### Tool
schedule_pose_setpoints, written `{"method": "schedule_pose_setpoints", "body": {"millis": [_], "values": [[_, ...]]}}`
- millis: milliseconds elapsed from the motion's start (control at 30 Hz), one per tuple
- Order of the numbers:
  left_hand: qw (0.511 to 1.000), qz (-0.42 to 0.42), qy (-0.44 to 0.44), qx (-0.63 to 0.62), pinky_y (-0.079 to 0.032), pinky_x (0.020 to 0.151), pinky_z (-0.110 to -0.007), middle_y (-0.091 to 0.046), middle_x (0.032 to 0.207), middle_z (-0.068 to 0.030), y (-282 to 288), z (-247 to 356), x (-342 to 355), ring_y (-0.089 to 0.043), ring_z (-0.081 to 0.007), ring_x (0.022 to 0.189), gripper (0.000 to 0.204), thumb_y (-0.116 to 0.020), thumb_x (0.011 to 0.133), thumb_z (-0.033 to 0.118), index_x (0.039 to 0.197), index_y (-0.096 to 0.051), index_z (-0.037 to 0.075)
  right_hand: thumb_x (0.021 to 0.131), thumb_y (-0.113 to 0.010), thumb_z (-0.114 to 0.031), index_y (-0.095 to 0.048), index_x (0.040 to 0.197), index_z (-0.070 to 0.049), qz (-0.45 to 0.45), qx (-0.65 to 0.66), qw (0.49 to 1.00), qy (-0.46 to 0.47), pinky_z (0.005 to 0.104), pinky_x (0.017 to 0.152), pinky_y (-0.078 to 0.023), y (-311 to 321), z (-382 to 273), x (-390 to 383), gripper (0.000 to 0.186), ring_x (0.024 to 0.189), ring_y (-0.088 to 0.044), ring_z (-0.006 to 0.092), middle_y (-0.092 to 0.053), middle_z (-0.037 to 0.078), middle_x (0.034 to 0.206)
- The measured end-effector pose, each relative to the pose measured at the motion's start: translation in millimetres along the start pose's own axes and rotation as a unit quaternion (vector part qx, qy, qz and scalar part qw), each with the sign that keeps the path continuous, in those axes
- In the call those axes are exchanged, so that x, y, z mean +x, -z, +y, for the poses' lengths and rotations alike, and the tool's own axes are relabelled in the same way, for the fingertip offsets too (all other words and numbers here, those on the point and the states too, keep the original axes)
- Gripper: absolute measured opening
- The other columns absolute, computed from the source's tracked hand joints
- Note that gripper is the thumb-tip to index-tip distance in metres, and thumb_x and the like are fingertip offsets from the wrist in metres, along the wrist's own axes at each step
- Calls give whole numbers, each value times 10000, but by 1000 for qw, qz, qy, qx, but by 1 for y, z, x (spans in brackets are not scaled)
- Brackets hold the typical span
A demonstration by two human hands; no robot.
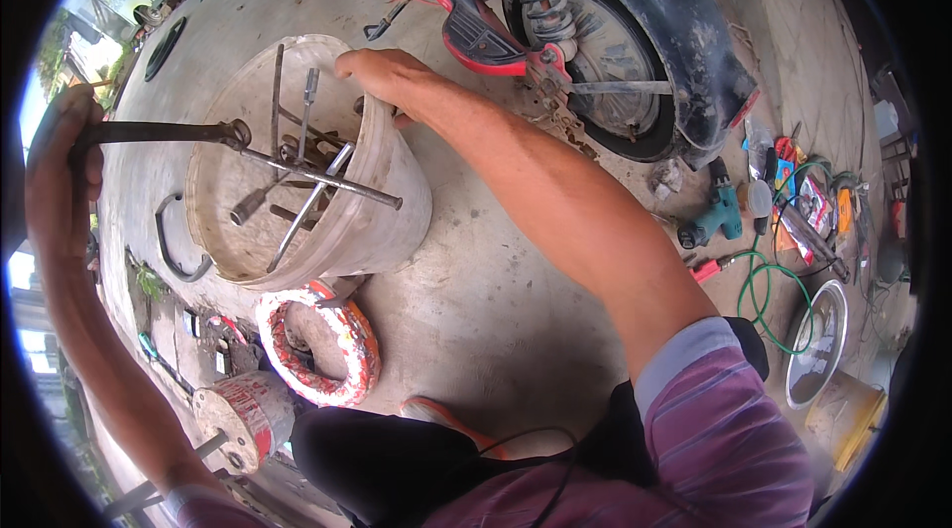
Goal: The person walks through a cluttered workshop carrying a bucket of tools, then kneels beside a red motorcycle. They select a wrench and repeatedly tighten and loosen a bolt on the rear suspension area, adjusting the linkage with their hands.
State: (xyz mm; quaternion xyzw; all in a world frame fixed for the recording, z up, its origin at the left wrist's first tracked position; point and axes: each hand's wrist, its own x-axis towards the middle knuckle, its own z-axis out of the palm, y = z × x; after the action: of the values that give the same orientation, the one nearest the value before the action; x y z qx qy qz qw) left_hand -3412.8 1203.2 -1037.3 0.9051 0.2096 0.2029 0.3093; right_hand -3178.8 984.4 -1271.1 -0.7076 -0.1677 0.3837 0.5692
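Note:
At the far left, my left hand (61,156) is closed around a dark wrench (164,133), whose ring end reaches over the mouth of a dirty white bucket (392,196). Inside the bucket stand several metal tools, among them a socket wrench (309,92) and a shiny rod (312,209). A long steel bar (347,186) slants across the opening from beside the wrench's ring end; I cannot tell whether the two are joined. My right hand (382,77) grips the bucket's rim on its far right side, its thumb and fingers around the edge.
A red and black scooter (486,22) with its rear wheel (615,62) stands beyond my right arm. A tape-wrapped ring (347,384) and a spool (233,419) lie near my legs. At right are a teal drill (716,216), a green cable (764,275) and a metal basin (831,330).

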Motion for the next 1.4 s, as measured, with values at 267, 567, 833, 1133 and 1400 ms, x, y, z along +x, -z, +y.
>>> {"method": "schedule_pose_setpoints", "body": {"millis": [267,567,833,1133,1400], "values": [[977,109,-75,-170,-412,491,-201,-668,926,-57,8,17,-34,-520,-61,567,272,-599,1073,202,1254,-636,3,855,-615,-629,-621,1436,-101,21,5,999,25,520,964,-507,1,-1,-1,785,1283,-603,298,-612,152,1459],[902,106,-379,-180,-468,574,-240,-626,1049,-161,-155,99,-173,-574,-138,614,187,-506,1096,144,1181,-597,4,1062,-456,-561,-656,1321,-9,-136,185,956,183,330,844,-534,39,43,-177,642,1004,-686,201,-741,106,1081],[814,-317,-482,-64,-608,661,-374,-566,1315,-138,-331,28,-235,-678,-269,871,427,-815,809,139,1208,-672,93,1073,-545,-222,-630,1229,-19,-70,312,947,-21,310,590,-397,68,162,-200,269,618,-446,114,-490,-21,737],[876,-376,82,-290,-563,801,-347,-703,1126,-88,-438,-6,-157,-693,-178,940,413,-588,1088,390,1247,-631,11,1035,-483,-220,-586,1189,-27,-84,217,964,-129,311,560,-306,132,219,-200,268,576,-317,103,-345,-56,683],[864,-412,175,-230,-560,821,-390,-709,1114,-108,-458,-1,-152,-702,-233,997,466,-614,1045,419,1289,-644,23,992,-528,-220,-562,1048,-54,-102,179,960,-191,327,562,-334,132,230,-185,179,595,-374,119,-456,-12,744]]}}
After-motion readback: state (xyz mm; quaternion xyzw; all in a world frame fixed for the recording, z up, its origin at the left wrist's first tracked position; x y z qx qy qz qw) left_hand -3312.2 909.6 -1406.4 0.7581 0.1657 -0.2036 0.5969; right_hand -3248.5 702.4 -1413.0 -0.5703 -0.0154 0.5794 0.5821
